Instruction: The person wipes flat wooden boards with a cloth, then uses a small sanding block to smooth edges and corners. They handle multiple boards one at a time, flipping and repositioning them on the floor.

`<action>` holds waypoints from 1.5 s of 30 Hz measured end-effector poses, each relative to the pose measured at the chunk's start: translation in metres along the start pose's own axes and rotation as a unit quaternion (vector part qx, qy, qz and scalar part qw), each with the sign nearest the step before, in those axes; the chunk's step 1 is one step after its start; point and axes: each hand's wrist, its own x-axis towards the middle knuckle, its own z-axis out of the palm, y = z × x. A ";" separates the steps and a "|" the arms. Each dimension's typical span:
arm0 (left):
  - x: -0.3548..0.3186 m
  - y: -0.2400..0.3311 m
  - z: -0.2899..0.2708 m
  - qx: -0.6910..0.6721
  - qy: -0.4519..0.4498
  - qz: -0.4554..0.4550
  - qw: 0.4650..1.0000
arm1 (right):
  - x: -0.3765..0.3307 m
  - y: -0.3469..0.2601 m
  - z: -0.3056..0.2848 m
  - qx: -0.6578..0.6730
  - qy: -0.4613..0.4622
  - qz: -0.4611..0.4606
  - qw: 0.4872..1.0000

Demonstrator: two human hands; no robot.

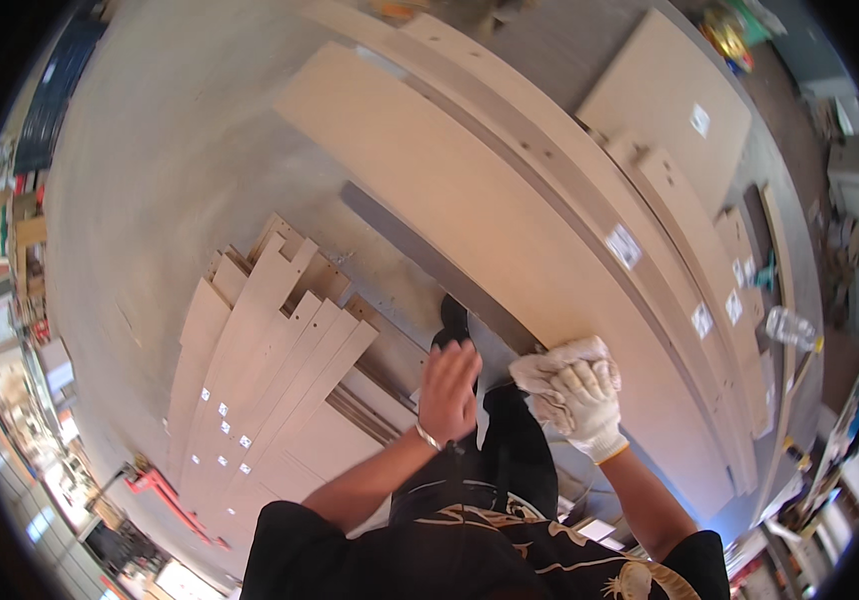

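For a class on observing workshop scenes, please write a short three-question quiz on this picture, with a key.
1. Which hand holds the cloth?
2. True or false: the left hand is ungloved, with a bracelet at its wrist.
3. On which side of the picture is the clear bottle?
a) left
b) middle
c) right

Key:
1. The gloved right hand.
2. True.
3. c
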 end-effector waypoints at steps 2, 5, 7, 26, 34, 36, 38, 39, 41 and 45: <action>0.036 -0.001 0.004 0.069 0.061 0.054 0.994 | -0.081 0.014 -0.002 -0.001 0.014 0.055 0.998; 0.079 0.012 0.025 0.130 -0.012 0.125 0.984 | -0.200 0.035 -0.010 -0.031 0.004 0.121 0.992; 0.088 0.028 0.043 0.165 -0.131 0.157 0.965 | -0.287 0.044 -0.022 -0.063 -0.048 0.189 0.979; 0.103 0.080 0.115 0.325 -0.142 0.152 0.922 | -0.489 0.076 0.016 0.082 0.431 0.570 0.694; 0.101 0.169 0.218 0.370 -0.046 0.188 0.909 | -0.490 0.091 0.031 -0.005 0.036 0.620 0.784; 0.099 0.174 0.215 0.357 -0.044 0.204 0.910 | -0.583 0.122 0.025 -0.101 0.273 0.676 0.677; 0.098 0.175 0.214 0.349 -0.061 0.190 0.916 | -0.650 0.157 0.009 -0.130 0.434 0.704 0.548; 0.097 0.175 0.214 0.354 -0.050 0.198 0.913 | -0.673 0.172 -0.006 -0.033 0.464 0.757 0.459; 0.097 0.177 0.216 0.365 -0.054 0.187 0.910 | -0.687 0.205 -0.046 0.114 0.602 0.726 0.311; 0.095 0.184 0.215 0.358 -0.054 0.174 0.916 | -0.579 0.232 -0.104 0.173 0.702 0.574 0.383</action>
